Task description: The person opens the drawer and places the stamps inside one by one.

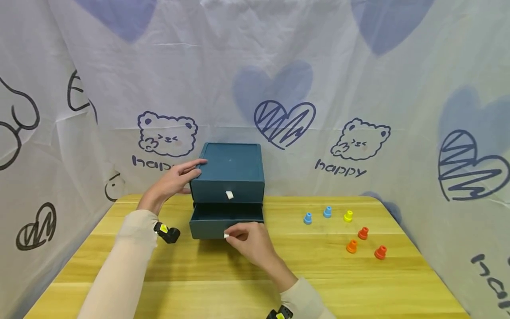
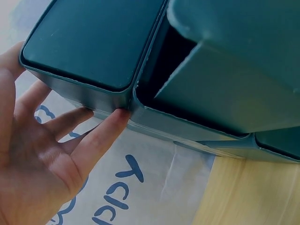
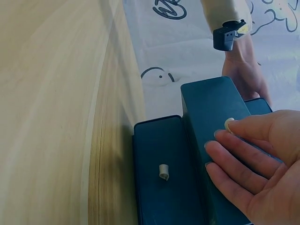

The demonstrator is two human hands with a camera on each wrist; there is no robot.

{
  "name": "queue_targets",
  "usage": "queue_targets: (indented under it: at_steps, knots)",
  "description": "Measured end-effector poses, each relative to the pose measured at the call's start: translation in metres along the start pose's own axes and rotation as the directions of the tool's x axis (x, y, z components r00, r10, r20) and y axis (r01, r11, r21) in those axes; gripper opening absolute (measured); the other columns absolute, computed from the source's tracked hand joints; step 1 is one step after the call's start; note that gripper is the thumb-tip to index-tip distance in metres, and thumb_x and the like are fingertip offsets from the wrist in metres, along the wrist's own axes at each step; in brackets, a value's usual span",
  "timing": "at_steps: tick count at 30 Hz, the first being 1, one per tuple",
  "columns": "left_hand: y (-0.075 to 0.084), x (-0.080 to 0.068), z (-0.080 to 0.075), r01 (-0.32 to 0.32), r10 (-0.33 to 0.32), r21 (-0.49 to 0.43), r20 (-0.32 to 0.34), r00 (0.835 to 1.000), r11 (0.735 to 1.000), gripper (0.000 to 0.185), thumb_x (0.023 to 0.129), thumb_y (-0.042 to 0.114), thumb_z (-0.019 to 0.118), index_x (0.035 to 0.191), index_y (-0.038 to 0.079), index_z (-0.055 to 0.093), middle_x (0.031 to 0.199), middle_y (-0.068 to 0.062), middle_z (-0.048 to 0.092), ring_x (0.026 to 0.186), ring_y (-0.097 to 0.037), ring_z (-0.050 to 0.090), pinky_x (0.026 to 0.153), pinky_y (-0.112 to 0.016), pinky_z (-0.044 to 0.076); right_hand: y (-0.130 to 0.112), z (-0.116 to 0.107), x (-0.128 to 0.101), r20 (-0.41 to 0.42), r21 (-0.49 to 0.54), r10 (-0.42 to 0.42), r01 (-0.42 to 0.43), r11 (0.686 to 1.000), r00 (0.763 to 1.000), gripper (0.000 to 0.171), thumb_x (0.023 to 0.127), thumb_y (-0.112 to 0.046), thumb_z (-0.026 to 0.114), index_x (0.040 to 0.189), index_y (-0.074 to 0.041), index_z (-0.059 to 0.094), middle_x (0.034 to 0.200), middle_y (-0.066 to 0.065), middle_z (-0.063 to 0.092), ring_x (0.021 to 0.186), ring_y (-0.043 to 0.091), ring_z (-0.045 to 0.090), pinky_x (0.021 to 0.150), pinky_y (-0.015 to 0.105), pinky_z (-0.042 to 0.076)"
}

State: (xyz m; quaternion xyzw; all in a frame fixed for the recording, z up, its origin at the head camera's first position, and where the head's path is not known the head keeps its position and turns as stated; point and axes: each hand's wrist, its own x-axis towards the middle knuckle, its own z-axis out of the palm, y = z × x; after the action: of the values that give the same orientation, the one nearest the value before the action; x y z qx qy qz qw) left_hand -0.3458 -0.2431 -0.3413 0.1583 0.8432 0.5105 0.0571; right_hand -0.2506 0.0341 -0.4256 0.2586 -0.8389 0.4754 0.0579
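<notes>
A dark teal drawer cabinet [image 1: 233, 164] stands towards the back of the table. Its middle drawer [image 1: 207, 229] is pulled out, and the part of its inside that shows is dark. My right hand [image 1: 255, 246] pinches the white knob [image 3: 229, 125] of that drawer between thumb and forefinger, the other fingers stretched along its front. My left hand [image 1: 173, 182] rests against the cabinet's left side, its fingers spread and touching the edge [image 2: 75, 93]. The top drawer [image 1: 211, 192], with its own white knob [image 1: 229, 194], is closed, as is the bottom drawer [image 3: 161, 140].
To the right on the wooden table [image 1: 318, 283] stand several small cone-shaped pegs: blue ones [image 1: 307, 218], a yellow one [image 1: 348, 216], an orange one [image 1: 352, 246] and red ones [image 1: 380, 252]. A patterned cloth [image 1: 223, 57] hangs behind the table.
</notes>
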Motion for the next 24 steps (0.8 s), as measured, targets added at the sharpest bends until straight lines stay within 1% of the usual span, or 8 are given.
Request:
queue_targets:
  at_steps: [6,12,16,24]
  knots:
    - [0.002,-0.001,0.000,-0.002,0.002,0.006,-0.001,1.000,1.000,0.057,0.108,0.046,0.049,0.161,0.027,0.037,0.173,-0.013,0.020,0.157,-0.043,0.024,0.113,-0.072,0.038,-0.002,-0.002,-0.001,0.013,-0.029,0.012,-0.011,1.000,1.000,0.010,0.092,-0.009,0.078,0.100,-0.011,0.083,0.095,0.004,0.081,0.074,0.006,0.071,0.069,0.013,0.058]
    - [0.001,-0.001,0.000,0.005,-0.005,0.002,-0.002,1.000,1.000,0.058,0.108,0.047,0.050,0.160,0.027,0.038,0.173,-0.013,0.021,0.157,-0.043,0.025,0.114,-0.071,0.038,-0.006,-0.004,-0.003,0.065,-0.064,0.014,-0.010,0.998,0.998,0.009,0.092,-0.009,0.077,0.100,-0.010,0.082,0.093,0.003,0.081,0.074,0.004,0.071,0.069,0.013,0.057]
    - [0.001,-0.001,0.000,0.010,-0.010,0.013,-0.018,1.000,1.000,0.057,0.107,0.047,0.050,0.159,0.027,0.039,0.172,-0.014,0.023,0.156,-0.044,0.027,0.113,-0.071,0.039,-0.009,-0.006,-0.003,0.092,-0.068,0.010,-0.004,0.998,0.996,0.009,0.092,-0.009,0.077,0.099,-0.010,0.082,0.092,0.003,0.081,0.074,0.003,0.071,0.068,0.014,0.057]
    - [0.003,-0.001,0.003,0.012,-0.010,0.051,-0.042,0.999,0.999,0.055,0.108,0.046,0.050,0.158,0.026,0.041,0.171,-0.015,0.025,0.154,-0.044,0.030,0.111,-0.069,0.043,-0.010,-0.009,-0.004,0.117,-0.063,0.010,-0.003,0.998,0.993,0.009,0.093,-0.008,0.076,0.100,-0.010,0.082,0.094,0.004,0.081,0.076,0.005,0.072,0.069,0.014,0.058]
